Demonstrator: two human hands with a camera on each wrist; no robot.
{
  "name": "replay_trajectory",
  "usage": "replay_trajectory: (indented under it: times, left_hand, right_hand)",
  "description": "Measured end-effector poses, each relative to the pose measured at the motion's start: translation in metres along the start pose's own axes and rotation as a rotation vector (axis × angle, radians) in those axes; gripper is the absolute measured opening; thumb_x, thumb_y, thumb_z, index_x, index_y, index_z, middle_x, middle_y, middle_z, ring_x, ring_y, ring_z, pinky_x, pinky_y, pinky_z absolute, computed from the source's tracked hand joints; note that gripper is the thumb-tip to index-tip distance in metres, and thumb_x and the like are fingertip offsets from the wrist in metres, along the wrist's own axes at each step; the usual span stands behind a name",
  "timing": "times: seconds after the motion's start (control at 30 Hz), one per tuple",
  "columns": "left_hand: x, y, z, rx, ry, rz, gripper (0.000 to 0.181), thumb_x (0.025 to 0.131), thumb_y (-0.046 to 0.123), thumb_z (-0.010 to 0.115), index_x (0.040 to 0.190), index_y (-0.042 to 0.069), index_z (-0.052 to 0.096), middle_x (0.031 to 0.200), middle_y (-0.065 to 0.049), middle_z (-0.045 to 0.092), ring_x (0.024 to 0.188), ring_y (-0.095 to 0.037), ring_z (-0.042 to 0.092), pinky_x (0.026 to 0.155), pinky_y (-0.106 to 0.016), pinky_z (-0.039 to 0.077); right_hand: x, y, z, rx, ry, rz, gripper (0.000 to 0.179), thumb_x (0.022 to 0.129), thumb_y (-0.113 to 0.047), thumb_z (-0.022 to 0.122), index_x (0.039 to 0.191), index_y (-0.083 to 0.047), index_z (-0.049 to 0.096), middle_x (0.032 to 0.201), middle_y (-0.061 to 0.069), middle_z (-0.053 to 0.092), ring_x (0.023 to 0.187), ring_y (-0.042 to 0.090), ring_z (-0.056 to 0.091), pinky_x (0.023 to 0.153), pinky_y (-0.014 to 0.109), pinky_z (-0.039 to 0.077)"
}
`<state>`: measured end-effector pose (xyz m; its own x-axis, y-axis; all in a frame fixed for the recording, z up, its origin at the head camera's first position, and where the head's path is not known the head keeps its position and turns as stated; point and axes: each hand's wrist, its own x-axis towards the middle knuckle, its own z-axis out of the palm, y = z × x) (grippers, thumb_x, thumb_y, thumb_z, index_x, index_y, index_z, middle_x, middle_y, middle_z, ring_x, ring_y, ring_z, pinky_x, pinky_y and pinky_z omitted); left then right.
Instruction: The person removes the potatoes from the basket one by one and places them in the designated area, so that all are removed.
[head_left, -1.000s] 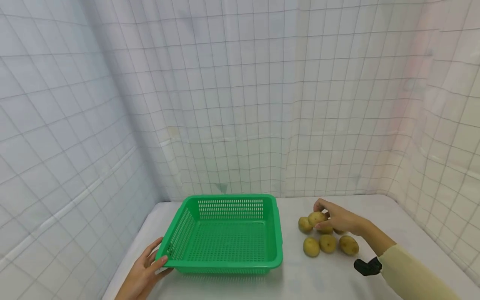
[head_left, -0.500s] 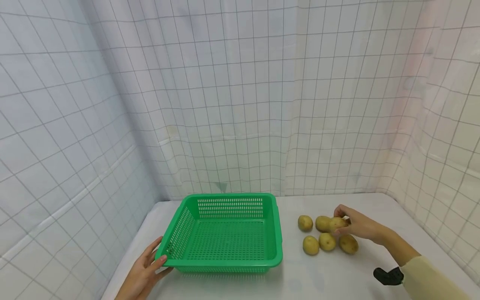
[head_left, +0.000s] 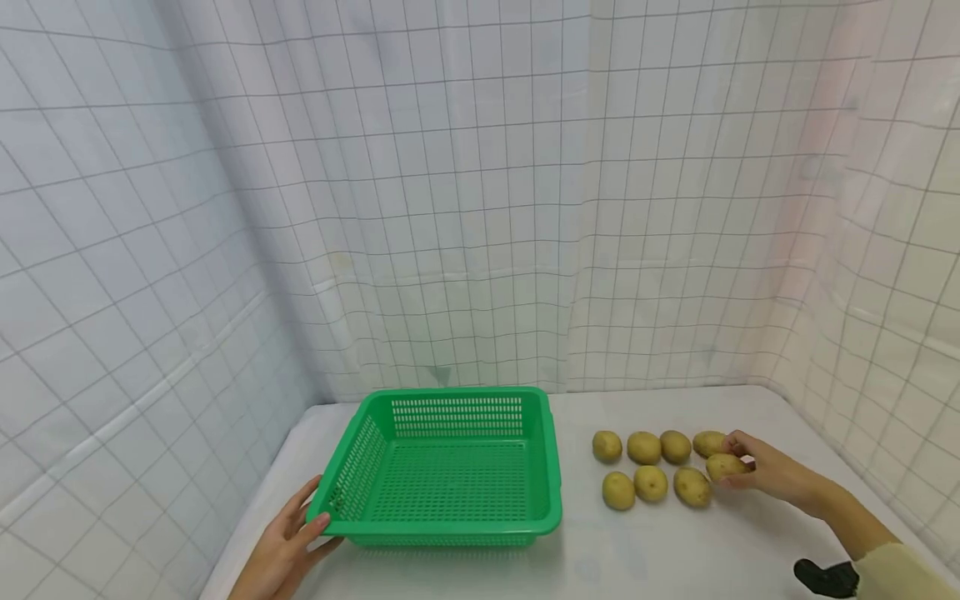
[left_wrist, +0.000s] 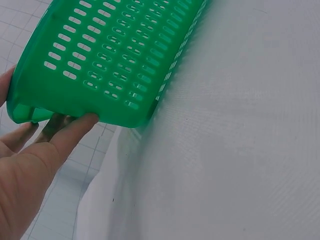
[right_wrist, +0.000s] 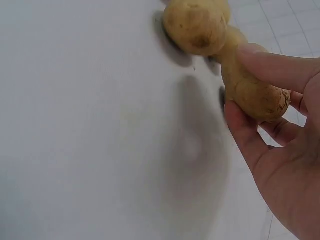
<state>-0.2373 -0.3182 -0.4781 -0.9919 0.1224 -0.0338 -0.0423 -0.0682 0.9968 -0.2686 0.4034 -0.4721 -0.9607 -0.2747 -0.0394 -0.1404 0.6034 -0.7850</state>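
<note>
A rectangular green plastic basket (head_left: 450, 479) with slotted walls and floor sits left of centre on the white table. My left hand (head_left: 281, 546) grips its rim at the near left corner, and the left wrist view shows the fingers (left_wrist: 75, 132) at the rim's edge. Over at the right, my right hand (head_left: 780, 475) holds a potato (head_left: 725, 468) between thumb and fingers, as the right wrist view shows with the same potato (right_wrist: 255, 92). Several other potatoes stand in two rows beside it, among them a back one (head_left: 709, 444) and a front one (head_left: 692, 487).
White sheets with a grid pattern (head_left: 465, 208) enclose the table at the back and both sides. A black strap piece (head_left: 825, 577) shows at the right sleeve (head_left: 903, 571). The bare tabletop (head_left: 600, 558) lies between basket and sleeve.
My right hand has moved rightward and slightly nearer, carrying the potato past the back row to the front row's right end. The left hand stays on the basket, which has not moved.
</note>
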Motion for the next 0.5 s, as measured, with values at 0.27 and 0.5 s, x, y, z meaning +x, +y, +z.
replay_trajectory:
  times: [0.27,0.5]
  left_hand:
    - [-0.001,0.0,-0.001,0.0,-0.002,0.004,0.076,0.11,0.015,0.052,0.167,0.009,0.002,0.16,-0.027,0.017,0.121,-0.018,0.06,0.102,-0.059,0.047]
    - [0.002,0.0,-0.002,0.01,-0.017,0.008,0.076,0.11,0.015,0.052,0.167,0.01,0.002,0.159,-0.026,0.019,0.119,-0.016,0.061,0.102,-0.059,0.048]
  right_hand:
    - [-0.012,0.027,0.0,0.01,-0.04,-0.005,0.036,0.098,-0.017,0.073,0.118,0.001,0.049,0.115,0.014,0.052,0.1,0.02,0.048,0.075,0.027,0.044]
    - [-0.009,0.026,-0.001,-0.056,-0.053,-0.01,0.037,0.097,-0.021,0.075,0.118,-0.002,0.051,0.115,0.012,0.054,0.101,0.022,0.051,0.077,0.027,0.046]
